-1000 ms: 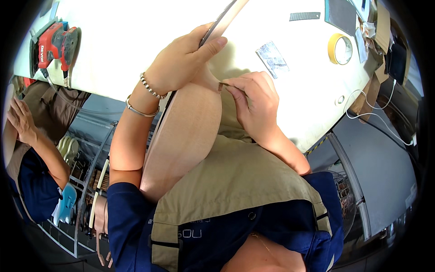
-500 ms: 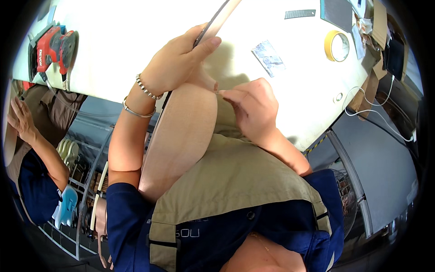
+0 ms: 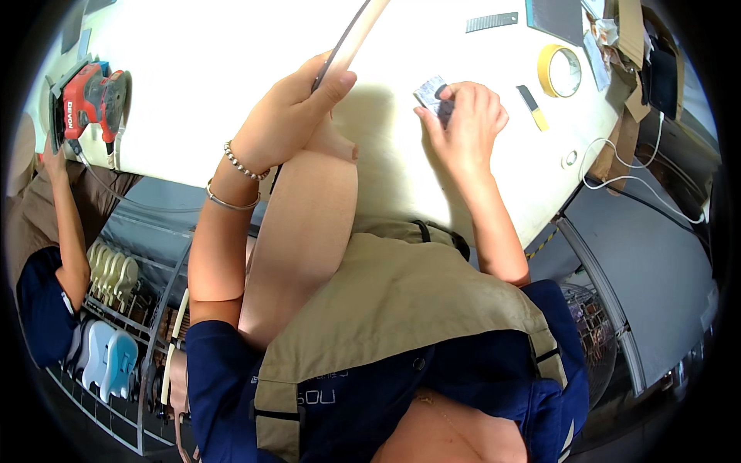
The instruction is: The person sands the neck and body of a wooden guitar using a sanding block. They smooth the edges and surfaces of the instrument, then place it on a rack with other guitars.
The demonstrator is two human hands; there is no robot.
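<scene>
A bare pale-wood guitar (image 3: 305, 224) lies tilted along my left forearm, its body resting against my apron and its dark-edged neck (image 3: 356, 38) pointing to the far side. My left hand (image 3: 297, 100) is wrapped round that neck near the body. Away from the guitar, my right hand (image 3: 469, 123) pinches a small folded grey-white sheet (image 3: 431, 91), perhaps sandpaper, at the white tabletop (image 3: 409, 162). Right of this hand lies a small flat strip (image 3: 532, 108), black at one end and yellow at the other.
A red sander (image 3: 89, 100) with a hose stands at the left. Tape (image 3: 559, 71), a grey ridged strip (image 3: 492, 22) and a dark flat sheet (image 3: 556, 19) lie far right, near cardboard and a white cable (image 3: 617, 162). Another person's arm (image 3: 69, 231) and guitar-shaped bodies (image 3: 112, 359) are at left.
My right hand has moved from the guitar body's edge to the far right and taken hold of the folded sheet. The black-and-yellow strip now lies on the table. My left hand keeps its grip.
</scene>
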